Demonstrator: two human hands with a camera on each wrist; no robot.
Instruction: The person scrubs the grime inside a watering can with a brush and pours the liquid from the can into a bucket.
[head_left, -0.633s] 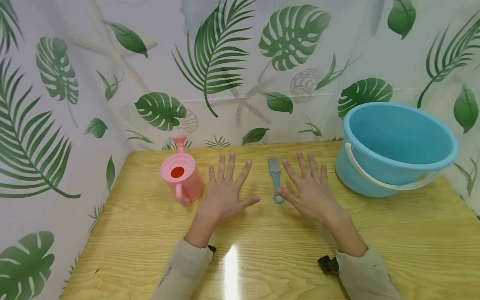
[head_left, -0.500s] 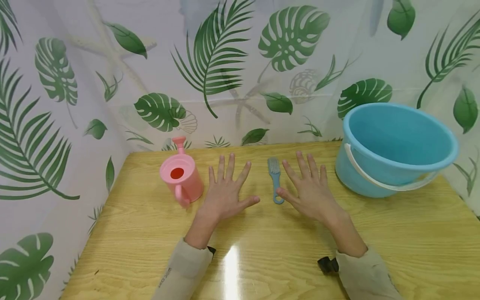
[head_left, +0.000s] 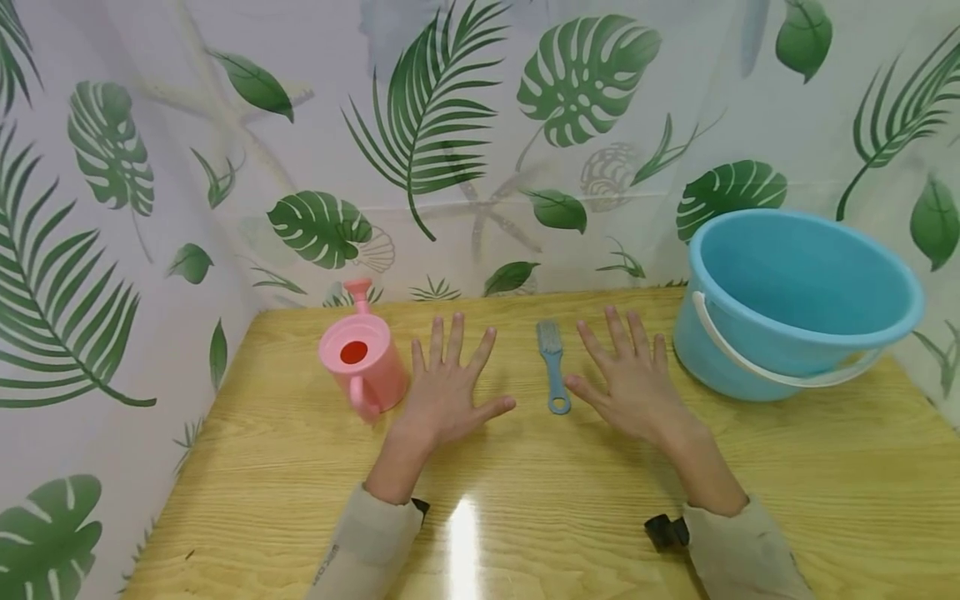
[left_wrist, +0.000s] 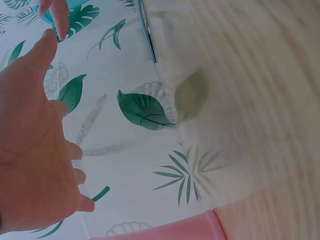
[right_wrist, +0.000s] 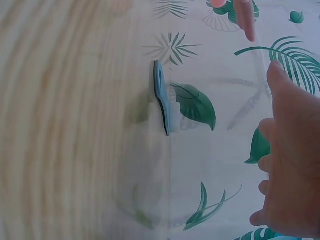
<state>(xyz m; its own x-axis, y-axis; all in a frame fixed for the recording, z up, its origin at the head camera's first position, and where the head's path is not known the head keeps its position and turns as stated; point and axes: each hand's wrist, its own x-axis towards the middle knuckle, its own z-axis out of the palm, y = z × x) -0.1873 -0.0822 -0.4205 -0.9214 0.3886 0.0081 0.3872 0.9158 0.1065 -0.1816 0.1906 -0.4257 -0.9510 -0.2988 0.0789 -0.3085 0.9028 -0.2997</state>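
In the head view my left hand [head_left: 442, 400] is held palm down above the table, fingers spread, holding nothing. Just to its left stands a pink toy watering can [head_left: 381, 377], whose edge also shows low in the left wrist view. My right hand [head_left: 637, 387] is likewise spread and holds nothing. Between the hands lies a blue brush [head_left: 554, 367] with grey bristles at its far end and a hole through its handle. The right thumb is near that handle, apart from it. In the right wrist view the brush [right_wrist: 161, 95] lies clear of the right hand [right_wrist: 295, 155].
A large blue bucket [head_left: 701, 354] with a white handle [head_left: 772, 377] stands at the right of the wooden table [head_left: 555, 508]. Leaf-printed cloth [head_left: 465, 250] rises behind the table and along its left side.
My right hand has shifted slightly right, so its thumb no longer overlaps the brush handle in view. The left hand has drifted slightly left. The head view has tilted a little upward.
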